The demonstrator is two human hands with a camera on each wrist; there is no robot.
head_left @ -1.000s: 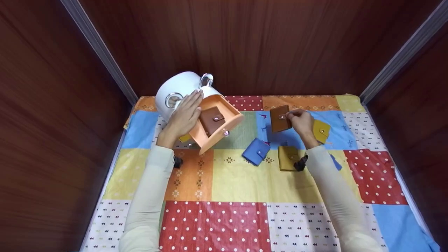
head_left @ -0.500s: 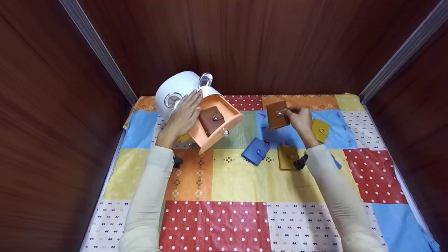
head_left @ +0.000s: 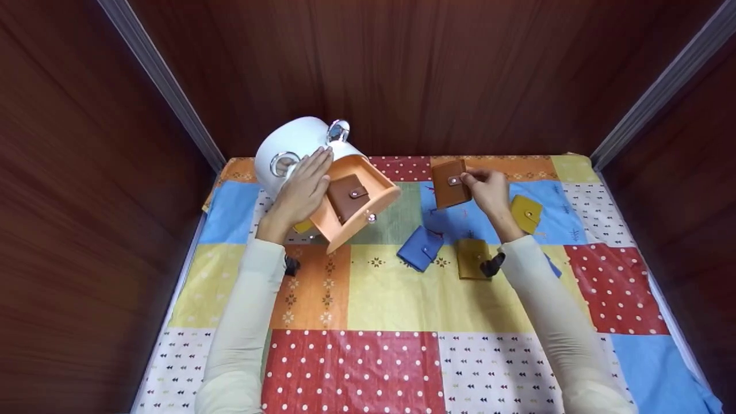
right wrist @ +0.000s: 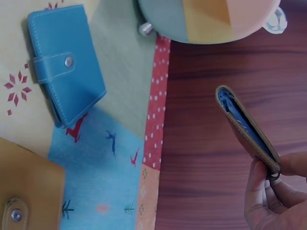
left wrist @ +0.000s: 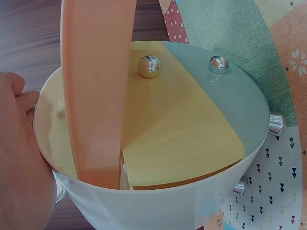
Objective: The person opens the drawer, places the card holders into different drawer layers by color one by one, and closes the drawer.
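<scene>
My left hand lies with fingers extended on the top of a rounded white drawer box with chrome ring ears. Its orange drawer is pulled out, and a brown snap wallet lies inside. In the left wrist view, the box's yellow drawer front and green panel have chrome knobs. Held up to the right of the drawer is a tan-brown wallet, its snap tab side pinched between thumb and fingers of my right hand. The right wrist view shows this wallet edge-on, with blue inside.
A blue wallet, a mustard wallet and a yellow wallet lie on the patchwork cloth. Another blue item is partly hidden by my right sleeve. Dark wooden panels wall in the back and sides.
My right hand has carried the tan-brown wallet a little left and farther back, toward the box. The left hand, box and open drawer have stayed in place.
</scene>
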